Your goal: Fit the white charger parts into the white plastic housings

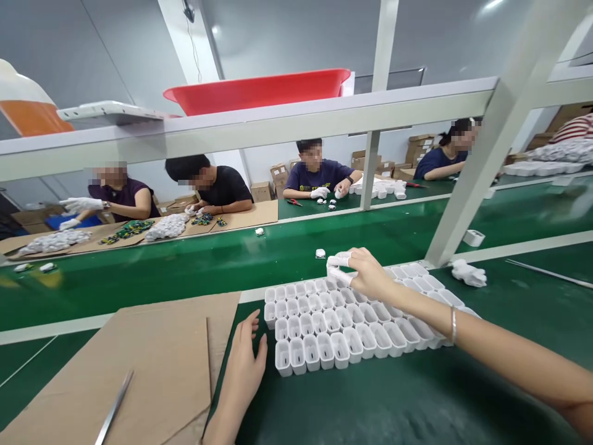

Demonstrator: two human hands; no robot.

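Right hand (364, 270) hides some white cups (345, 321); I cannot tell its grip. Left hand (245, 352), released, is beside their left edge.

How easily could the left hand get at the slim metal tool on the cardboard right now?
Probably yes, quite easily: the left hand looks empty, and only flat cardboard shows between it and the slim metal tool.

The person's right arm (426, 309) stretches forward and inward, the right hand (368, 272) curling its white-covered fingers (343, 255); lower down, the bare left hand (245, 355) is relaxed, fingers slightly bent, thumb apart from them
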